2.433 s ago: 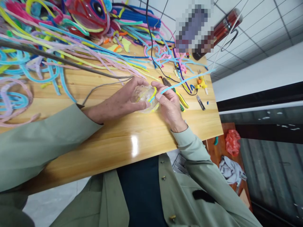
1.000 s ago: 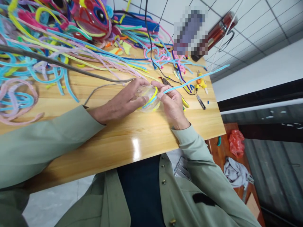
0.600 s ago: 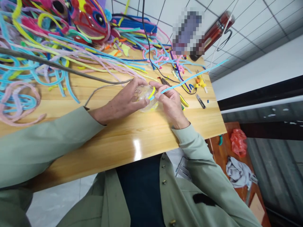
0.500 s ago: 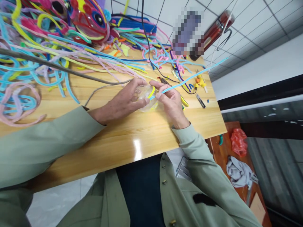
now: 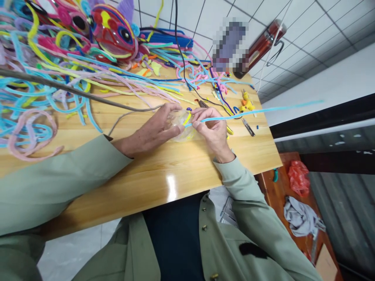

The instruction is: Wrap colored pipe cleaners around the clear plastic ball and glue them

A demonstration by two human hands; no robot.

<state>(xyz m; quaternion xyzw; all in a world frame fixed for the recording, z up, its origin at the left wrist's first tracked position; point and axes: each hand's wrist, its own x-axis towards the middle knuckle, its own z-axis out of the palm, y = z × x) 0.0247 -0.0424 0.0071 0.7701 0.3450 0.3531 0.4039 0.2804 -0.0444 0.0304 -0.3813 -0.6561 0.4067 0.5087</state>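
My left hand (image 5: pixel 152 128) is closed on a clear, round plastic piece (image 5: pixel 184 136), its thumb at the near end of a light-blue pipe cleaner. A short yellow pipe cleaner (image 5: pixel 187 118) curves over the plastic between my hands. Thumb and fingers of my right hand (image 5: pixel 213 130) pinch the light-blue pipe cleaner (image 5: pixel 252 112) close to the plastic. Its long free end sticks out to the right, past the table's edge. Part of the plastic is hidden behind my fingers.
Loose pipe cleaners (image 5: pixel 26 128) pile up at the left. A colourful mask-like piece (image 5: pixel 113 35) stands behind them. At the right lie a yellow glue gun (image 5: pixel 247 102) and small snips (image 5: pixel 248 127). A red thermos (image 5: pixel 260 48) stands at the back. Dark cables cross the table (image 5: pixel 140 175).
The free end of the light-blue pipe cleaner has swung down and further right. My right hand still pinches it, and my left hand stays on the plastic. The view has shifted slightly.
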